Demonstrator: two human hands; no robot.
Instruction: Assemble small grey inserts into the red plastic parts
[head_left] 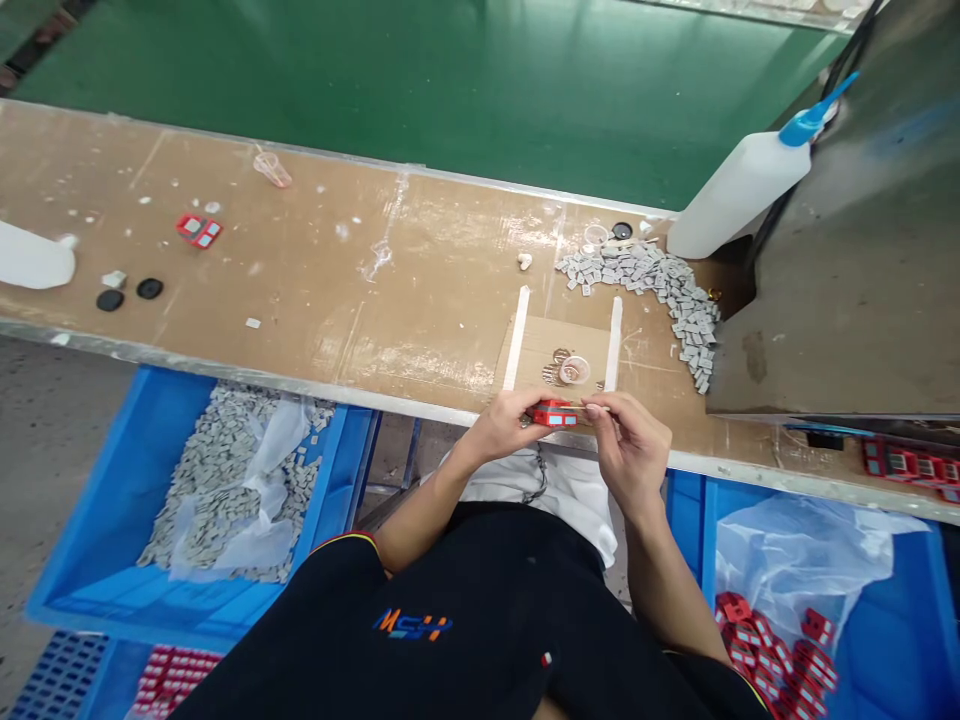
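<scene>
At the front edge of the bench, my left hand [495,428] grips a small red toy vehicle [556,413] with pale blue windows. My right hand [634,445] pinches a thin stick [577,407], whose tip reaches the top of the vehicle. Just beyond my hands, a small clear cup [575,370] stands on a cardboard sheet [547,335] edged by two white strips. Small grey tiles [645,270] lie in a curved heap to the right of the sheet.
A white squeeze bottle [739,190] leans by a metal box [855,260]. Blue bins with grey tiles [195,480] and red vehicles [780,650] flank me below the bench. Another red vehicle [199,230] and a white bottle [34,258] lie left. A green surface [375,90] lies beyond.
</scene>
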